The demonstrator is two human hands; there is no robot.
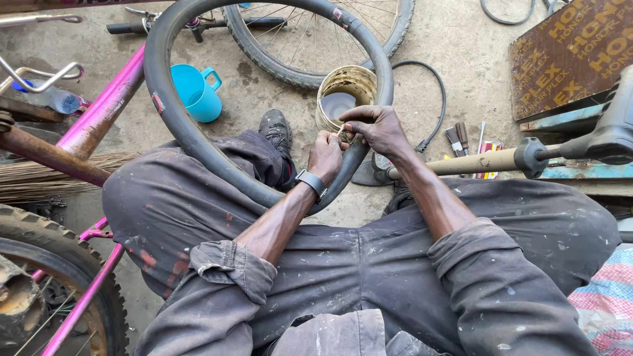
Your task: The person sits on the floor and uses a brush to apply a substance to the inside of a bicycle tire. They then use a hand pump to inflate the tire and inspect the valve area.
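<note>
Sitting low with knees apart, the person works on a black inner tube (173,112) that loops up from the lap as a big ring and curves back down to both hands. The left hand (325,156), with a dark watch (311,181) on its wrist, is curled into a loose fist against the tube's lower bend, fingers pressed together around the rubber. The right hand (377,127) comes in from above and meets it — thumb and fingertips pinch a small pale thing at the tube, too small to tell what it is. The two hands touch each other at that spot.

Just behind the hands, on the concrete floor (461,46), stands a worn yellowish bucket (347,89) with dark water in it, seen partly through the ring of the tube. A blue plastic cup (196,92) lies on its side to the left, partly crossed by the tube. A bicycle wheel (310,39) with spokes lies flat farther back. At the left edge a pink bicycle frame (105,105) slants down toward a knobby tyre (59,250). To the right, a few small hand tools (461,138) lie on the ground near a brown printed board (570,56) — and a long pale handle (461,163) crosses above the right knee.
</note>
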